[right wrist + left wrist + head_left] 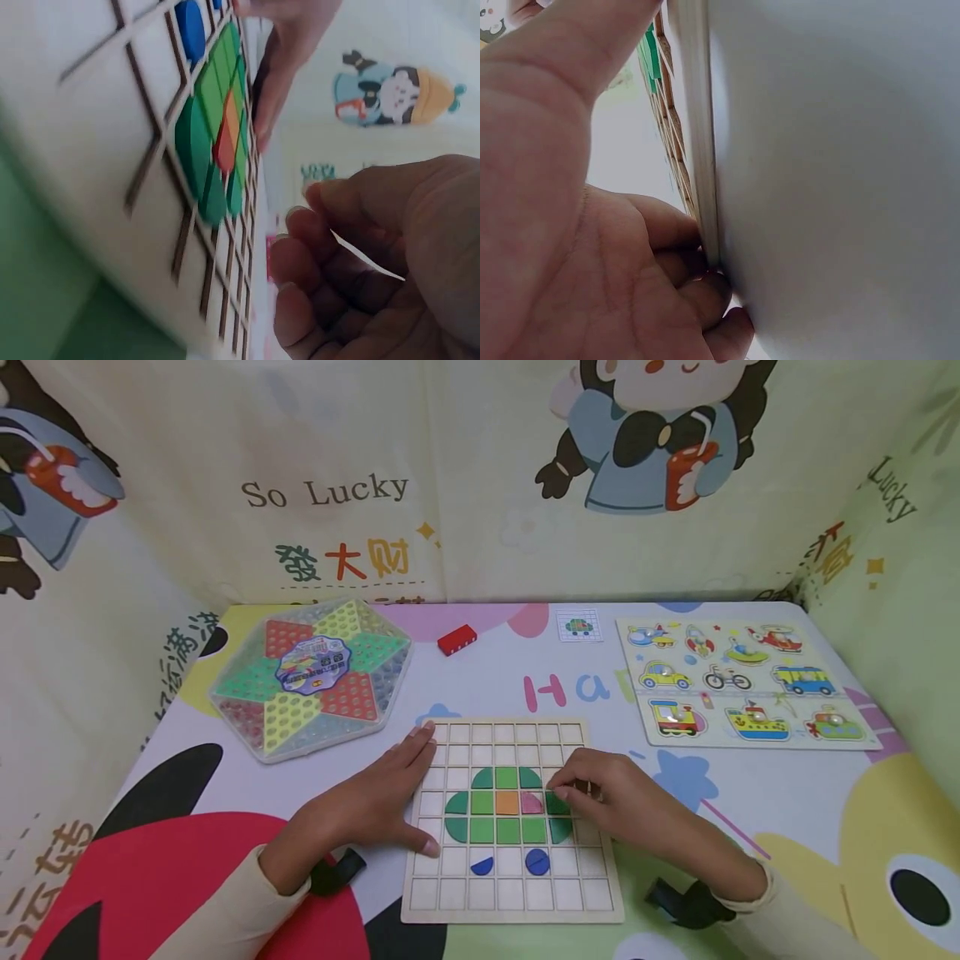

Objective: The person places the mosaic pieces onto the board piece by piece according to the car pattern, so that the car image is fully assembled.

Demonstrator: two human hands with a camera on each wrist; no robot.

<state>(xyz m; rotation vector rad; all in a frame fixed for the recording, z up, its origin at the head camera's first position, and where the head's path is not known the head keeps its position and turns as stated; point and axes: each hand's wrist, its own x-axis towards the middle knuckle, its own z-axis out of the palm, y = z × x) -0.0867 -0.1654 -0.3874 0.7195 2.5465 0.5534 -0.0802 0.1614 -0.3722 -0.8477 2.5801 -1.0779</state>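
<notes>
A wooden grid board [512, 917] lies in front of me with light and dark green pieces [507, 831] set in its cells. Among them sit an orange square [507, 802] and a pink rounded piece [531, 803]. Below are a blue half-circle [483, 866] and a blue circle [537, 862] of two halves. My left hand [367, 806] is spread at the board's left edge, its fingers touching the side. Over the right-hand green pieces hovers my right hand [611, 789]; the right wrist view shows its fingers [292, 259] loosely bent beside the board, holding nothing visible.
Behind the board lie a small red block [457, 641] and a picture card [579, 626]. A hexagonal checkers box [247, 727] stands at the back left, a vehicle puzzle board [742, 681] at the back right. A printed curtain [480, 543] hangs behind the table.
</notes>
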